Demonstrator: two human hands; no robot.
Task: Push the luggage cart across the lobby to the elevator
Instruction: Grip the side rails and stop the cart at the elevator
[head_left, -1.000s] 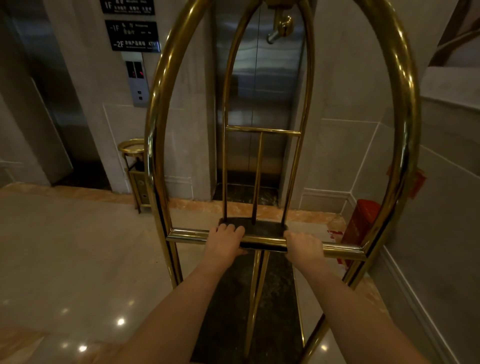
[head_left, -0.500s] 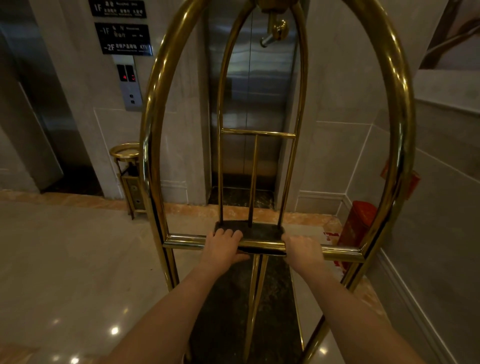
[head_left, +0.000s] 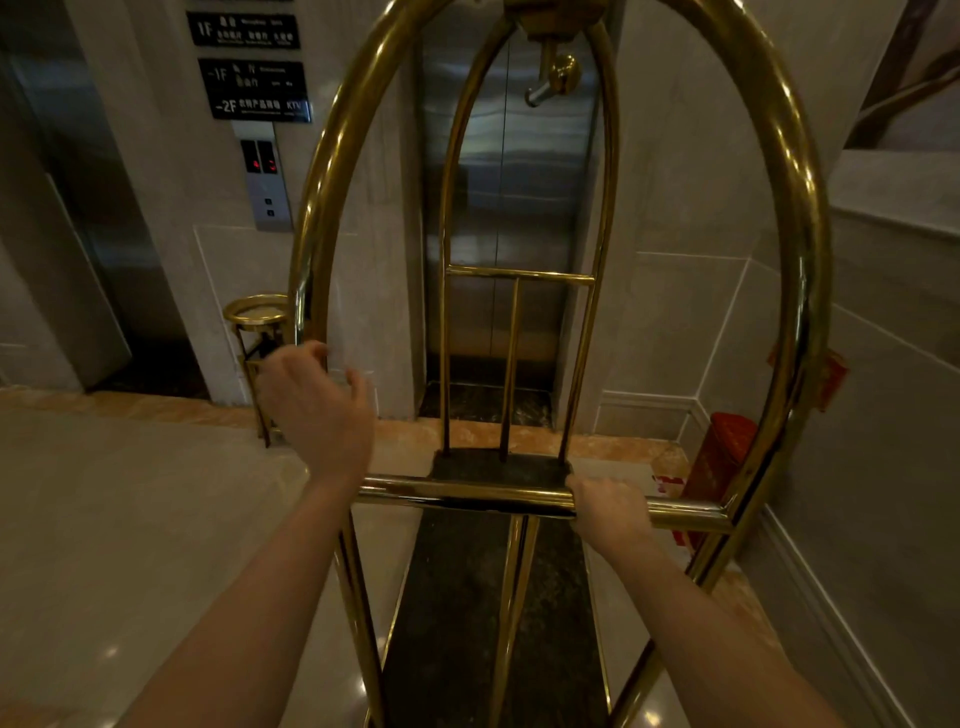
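Head view: luggage cart (head_left: 800, 218) parked facing closed elevator doors (head_left: 506, 208).
Right hand (head_left: 610, 512) fingers wrapped tight around handle bar (head_left: 467, 491); left hand (head_left: 317, 400) raised off the bar, fingers loosely spread, blurred, call panel (head_left: 266, 176) above them.

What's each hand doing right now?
Left hand: open, off the cart, holding nothing.
Right hand: closed on the handle bar.

Hotel lobby, pretty clearly. Brass luggage cart (head_left: 800, 291) fills frame, steel elevator doors (head_left: 509, 208) dead centre, floor directory signs (head_left: 254, 88) and call panel (head_left: 266, 179) upper left, brass ashtray stand (head_left: 255, 314) left of centre, polished marble floor (head_left: 130, 519) lower left.
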